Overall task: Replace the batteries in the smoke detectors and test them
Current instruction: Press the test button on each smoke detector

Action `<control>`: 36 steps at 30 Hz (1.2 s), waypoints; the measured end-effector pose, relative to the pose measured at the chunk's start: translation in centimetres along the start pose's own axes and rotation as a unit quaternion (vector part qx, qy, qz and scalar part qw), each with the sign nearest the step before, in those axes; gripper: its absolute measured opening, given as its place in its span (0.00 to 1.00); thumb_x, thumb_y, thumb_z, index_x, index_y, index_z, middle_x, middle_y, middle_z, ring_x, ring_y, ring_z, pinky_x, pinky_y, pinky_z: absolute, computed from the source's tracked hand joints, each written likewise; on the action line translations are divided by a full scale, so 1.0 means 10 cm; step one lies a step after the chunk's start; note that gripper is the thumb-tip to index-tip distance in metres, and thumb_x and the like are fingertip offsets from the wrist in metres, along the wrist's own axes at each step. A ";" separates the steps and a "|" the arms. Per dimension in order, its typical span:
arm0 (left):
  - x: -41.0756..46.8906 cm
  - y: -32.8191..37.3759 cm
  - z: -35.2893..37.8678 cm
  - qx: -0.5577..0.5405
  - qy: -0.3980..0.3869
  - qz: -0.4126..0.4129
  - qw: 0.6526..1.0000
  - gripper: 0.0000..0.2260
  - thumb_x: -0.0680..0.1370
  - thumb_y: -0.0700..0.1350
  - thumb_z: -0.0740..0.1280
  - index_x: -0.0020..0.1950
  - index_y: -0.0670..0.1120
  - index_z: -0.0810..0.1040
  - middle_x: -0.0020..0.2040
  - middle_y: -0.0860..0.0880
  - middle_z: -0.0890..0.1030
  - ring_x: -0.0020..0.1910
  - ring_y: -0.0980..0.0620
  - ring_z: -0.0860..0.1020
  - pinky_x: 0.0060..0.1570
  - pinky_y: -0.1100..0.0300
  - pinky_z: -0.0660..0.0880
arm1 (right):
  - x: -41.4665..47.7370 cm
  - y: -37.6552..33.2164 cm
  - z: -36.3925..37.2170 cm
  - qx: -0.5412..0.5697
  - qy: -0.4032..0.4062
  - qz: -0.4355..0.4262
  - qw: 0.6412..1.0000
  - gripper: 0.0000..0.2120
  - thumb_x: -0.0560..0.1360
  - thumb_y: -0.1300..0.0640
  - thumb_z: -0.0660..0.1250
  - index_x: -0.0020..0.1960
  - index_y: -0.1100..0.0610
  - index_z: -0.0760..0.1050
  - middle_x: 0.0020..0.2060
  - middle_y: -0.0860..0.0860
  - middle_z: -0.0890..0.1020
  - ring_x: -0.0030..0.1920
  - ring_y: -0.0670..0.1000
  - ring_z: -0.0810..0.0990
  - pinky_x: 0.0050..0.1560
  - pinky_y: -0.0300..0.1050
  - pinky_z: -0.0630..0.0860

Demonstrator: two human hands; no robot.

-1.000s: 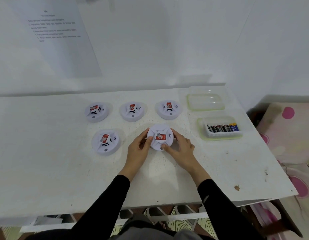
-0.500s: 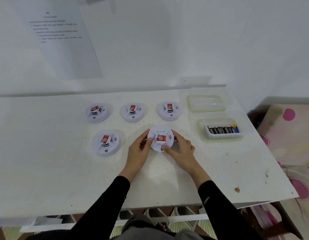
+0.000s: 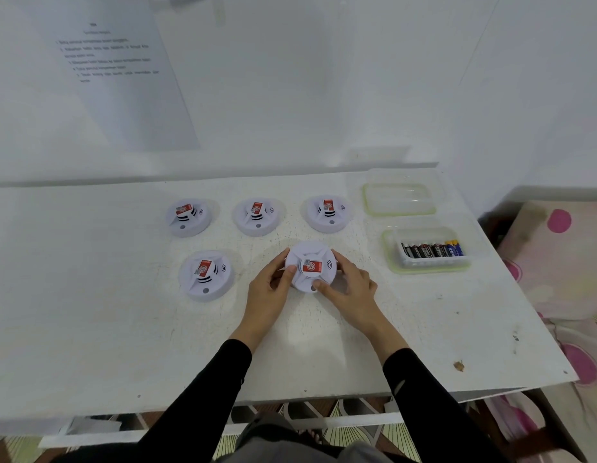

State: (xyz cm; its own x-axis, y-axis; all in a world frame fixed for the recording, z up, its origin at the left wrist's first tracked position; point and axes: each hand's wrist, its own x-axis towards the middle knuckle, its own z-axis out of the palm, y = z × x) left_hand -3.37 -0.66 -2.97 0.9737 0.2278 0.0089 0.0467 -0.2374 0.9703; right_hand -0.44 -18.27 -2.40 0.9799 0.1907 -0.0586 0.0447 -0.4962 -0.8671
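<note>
We cannot read the blurred print on the wall sheet (image 3: 123,78) or the tiny labels on the batteries (image 3: 432,250). Our left hand (image 3: 268,295) and right hand (image 3: 352,292) cover the smoke detector (image 3: 309,255) at its sides.

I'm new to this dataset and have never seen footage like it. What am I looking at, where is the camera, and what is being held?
There is no machine: a person works with bare hands. The one picture comes from a wide-angle camera worn on the head, looking forward and down, so the black sleeves enter from below. The left hand and right hand have their grip on opposite sides of one round white smoke detector with a red label. Four other detectors lie on the white table: three in a far row, one to the left. At the right sits a clear tray of batteries, with a clear lid or shallow container behind it. A printed sheet hangs on the wall; its text is too small to read.
</note>
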 end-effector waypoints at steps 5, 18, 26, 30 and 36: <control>0.00 0.02 0.01 0.000 0.002 0.002 1.000 0.18 0.83 0.50 0.64 0.73 0.51 0.73 0.67 0.58 0.78 0.62 0.69 0.75 0.55 0.76 0.71 | 0.01 0.02 0.00 -0.005 -0.002 -0.001 1.000 0.34 0.68 0.35 0.65 0.72 0.39 0.61 0.64 0.38 0.72 0.67 0.47 0.63 0.61 0.39 0.48; -0.01 0.03 0.01 0.001 0.002 0.003 1.000 0.18 0.83 0.50 0.64 0.73 0.51 0.73 0.66 0.58 0.79 0.62 0.69 0.75 0.54 0.75 0.71 | 0.01 0.02 0.00 -0.004 0.004 -0.003 1.000 0.33 0.70 0.38 0.67 0.72 0.38 0.61 0.64 0.39 0.72 0.67 0.47 0.62 0.63 0.41 0.48; -0.01 0.02 0.01 0.005 0.001 0.001 1.000 0.18 0.83 0.50 0.64 0.73 0.53 0.73 0.66 0.58 0.79 0.62 0.67 0.75 0.55 0.75 0.72 | 0.00 0.00 0.00 -0.008 0.004 -0.002 1.000 0.33 0.69 0.38 0.67 0.72 0.39 0.61 0.63 0.38 0.72 0.67 0.47 0.62 0.62 0.41 0.48; -0.01 0.02 0.01 0.009 0.002 0.001 1.000 0.18 0.83 0.51 0.63 0.73 0.53 0.73 0.67 0.58 0.78 0.63 0.66 0.75 0.56 0.75 0.71 | 0.01 0.01 -0.01 -0.011 0.001 -0.002 1.000 0.32 0.72 0.40 0.68 0.72 0.39 0.60 0.64 0.39 0.71 0.67 0.48 0.62 0.63 0.42 0.49; -0.02 0.03 0.01 0.008 0.004 0.002 1.000 0.18 0.83 0.51 0.63 0.73 0.52 0.73 0.66 0.58 0.79 0.62 0.68 0.75 0.54 0.76 0.71 | 0.00 0.00 -0.01 -0.006 -0.004 -0.003 1.000 0.33 0.69 0.37 0.65 0.72 0.39 0.61 0.63 0.39 0.71 0.66 0.47 0.62 0.63 0.42 0.49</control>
State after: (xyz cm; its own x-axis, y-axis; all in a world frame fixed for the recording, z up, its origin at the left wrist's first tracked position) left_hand -3.48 -0.90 -2.70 0.9719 0.2347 0.0149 0.0466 -0.2544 0.9660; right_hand -0.41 -18.39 -2.35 0.9779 0.2010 -0.0577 0.0530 -0.5054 -0.8613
